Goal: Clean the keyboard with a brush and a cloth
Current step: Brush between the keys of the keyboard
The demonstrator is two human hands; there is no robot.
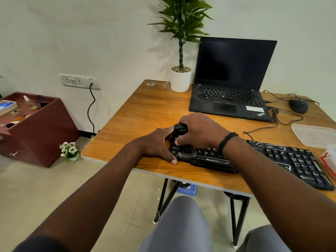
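We see a flat black plastic keyboard, its keys streaked with white specks and lines, lying along the near edge of a glossy wood-grain table. Our right hand curls its fingers and thumb around a stubby black brush with a round knob top, held upright; its blurred bristles touch the keys at the keyboard's left end. Our left hand rests flat beside that end, fingers straight, thumb along the keyboard's front corner. Behind stand a matte black laptop, a smooth white pot with a plant, a mouse and a translucent plastic lid
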